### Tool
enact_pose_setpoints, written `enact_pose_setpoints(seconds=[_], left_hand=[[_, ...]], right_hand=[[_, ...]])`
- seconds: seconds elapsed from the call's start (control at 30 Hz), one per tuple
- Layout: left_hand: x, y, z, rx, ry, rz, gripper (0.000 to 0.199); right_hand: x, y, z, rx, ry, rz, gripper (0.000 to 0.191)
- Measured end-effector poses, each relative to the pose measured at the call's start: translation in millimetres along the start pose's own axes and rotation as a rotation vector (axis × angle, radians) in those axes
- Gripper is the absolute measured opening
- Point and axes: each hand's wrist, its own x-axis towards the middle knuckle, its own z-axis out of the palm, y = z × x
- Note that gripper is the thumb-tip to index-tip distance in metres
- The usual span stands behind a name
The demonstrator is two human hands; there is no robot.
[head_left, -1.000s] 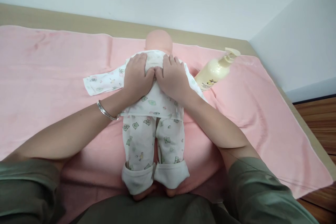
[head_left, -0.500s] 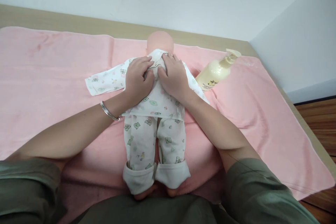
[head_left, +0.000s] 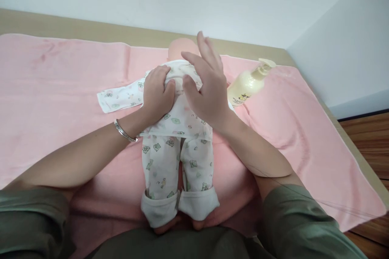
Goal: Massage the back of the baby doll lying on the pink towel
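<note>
Doll (head_left: 179, 126) lies centred before me on the plush pink towel (head_left: 279, 129), its long axis running straight away, smooth round head (head_left: 180, 48) far, thickly cuffed trousers (head_left: 162, 166) near. My left hand (head_left: 156, 95) rests loosely open on the thin printed shirt (head_left: 175, 121), gripping nothing; my right hand (head_left: 209, 89) is raised over it, fingers spread wide and empty.

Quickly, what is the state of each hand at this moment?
Left hand: open, palm down on the patterned shirt.
Right hand: open above the shirt, holding nothing.
</note>
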Motion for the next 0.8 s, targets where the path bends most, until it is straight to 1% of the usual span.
enact_pose_setpoints(seconds=[0.07, 0.1, 0.2, 0.27, 0.3, 0.37, 0.47, 0.53, 0.63, 0.67, 0.73, 0.8], left_hand=[[0, 1, 1.6, 0.029, 0.045, -0.03, 0.035], [0, 1, 2.5, 0.038, 0.067, -0.04, 0.035], [0, 0, 4.0, 0.031, 0.09, -0.026, 0.038], [0, -1, 4.2, 0.028, 0.102, -0.024, 0.04], [-1, -2, 4.2, 0.028, 0.101, -0.024, 0.041], [-1, -5, 4.3, 0.028, 0.096, -0.02, 0.039], [-1, -7, 4.3, 0.012, 0.086, -0.013, 0.037], [-1, -7, 4.1, -0.005, 0.081, -0.013, 0.037], [0, -5, 2.8, -0.015, 0.072, -0.025, 0.039], [0, -4, 2.1, -0.015, 0.064, -0.032, 0.039], [0, -2, 0.9, -0.019, 0.048, -0.05, 0.041], [-1, -1, 0.4, -0.028, 0.039, -0.059, 0.041]], right_hand=[[-2, -1, 7, -0.037, -0.005, 0.05, 0.054], [-2, -1, 14, -0.053, -0.03, 0.077, 0.055], [0, 4, 34, -0.053, -0.159, 0.143, 0.058], [2, 8, 39, -0.024, -0.198, 0.144, 0.057], [3, 11, 38, -0.01, -0.188, 0.132, 0.055], [4, 14, 32, 0.008, -0.126, 0.107, 0.054], [4, 15, 26, 0.019, -0.04, 0.108, 0.055], [4, 13, 29, 0.006, -0.053, 0.116, 0.056], [4, 11, 38, -0.028, -0.176, 0.141, 0.057], [5, 11, 39, -0.032, -0.198, 0.147, 0.057], [6, 12, 37, -0.019, -0.165, 0.148, 0.056], [6, 15, 32, 0.012, -0.081, 0.133, 0.056]])
